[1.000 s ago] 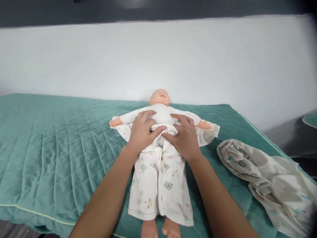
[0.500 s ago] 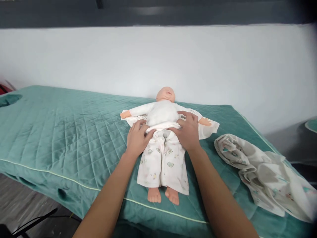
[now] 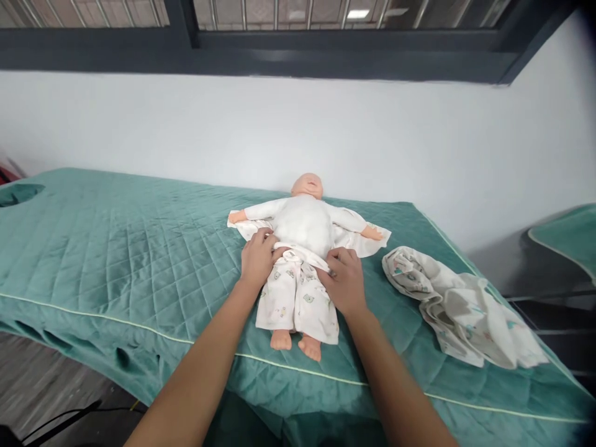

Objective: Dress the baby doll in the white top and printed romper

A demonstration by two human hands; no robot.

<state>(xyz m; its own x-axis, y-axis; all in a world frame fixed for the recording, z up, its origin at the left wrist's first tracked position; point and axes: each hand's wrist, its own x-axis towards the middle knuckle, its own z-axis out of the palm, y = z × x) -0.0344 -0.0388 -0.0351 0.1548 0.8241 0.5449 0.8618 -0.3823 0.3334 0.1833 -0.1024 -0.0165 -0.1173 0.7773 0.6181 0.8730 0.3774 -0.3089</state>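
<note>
A baby doll (image 3: 303, 225) lies face up with its arms spread out, its white cloth body showing. It wears white patterned pants (image 3: 298, 304) whose lower ends leave both feet uncovered. My left hand (image 3: 257, 257) is closed on the pants' waistband at the doll's hip on the left, fingers partly hidden. At the other hip my right hand (image 3: 345, 278) pinches the waistband's right side between thumb and fingers. Beneath the doll's arms and back a white top (image 3: 378, 241) is spread open.
A green quilted cover (image 3: 139, 248) with pale piping lies over the bed. To the right is a crumpled patterned white cloth (image 3: 459, 307). Behind the bed stand a white wall (image 3: 261, 124) and a dark window frame (image 3: 326, 56). A green padded edge (image 3: 568, 236) shows at far right.
My right hand has moved down from the doll's belly to the hip, with the waistband in its fingers. My left hand stays at the other hip. The view has tilted up.
</note>
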